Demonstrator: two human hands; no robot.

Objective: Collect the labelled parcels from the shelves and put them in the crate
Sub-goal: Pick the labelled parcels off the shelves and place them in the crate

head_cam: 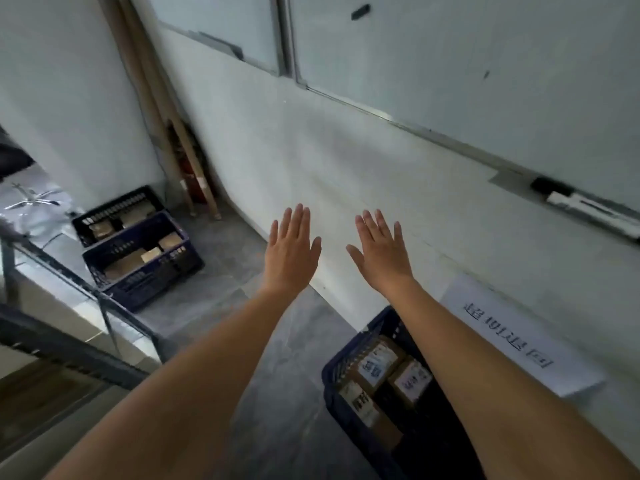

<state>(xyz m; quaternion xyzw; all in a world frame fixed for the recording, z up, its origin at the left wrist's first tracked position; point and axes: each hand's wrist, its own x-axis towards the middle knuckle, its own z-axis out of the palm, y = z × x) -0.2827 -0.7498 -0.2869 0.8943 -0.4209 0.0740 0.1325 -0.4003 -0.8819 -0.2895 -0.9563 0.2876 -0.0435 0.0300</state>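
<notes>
Both arms are stretched out in front of me, palms down. My left hand [292, 249] and my right hand [381, 252] are flat with fingers spread, holding nothing, side by side before a pale wall. Below my right forearm a dark blue crate [337, 386] stands on the floor against the wall. It holds several brown cardboard parcels with white labels [375, 367]. My right forearm hides part of that crate.
Two more dark crates, the nearer one [145, 261] and the farther one [117, 213], with brown boxes sit on the grey floor at left. A metal shelf frame [79, 296] runs along the left. A paper sign [512, 337] is on the wall; a whiteboard tray [585, 209] juts out above right.
</notes>
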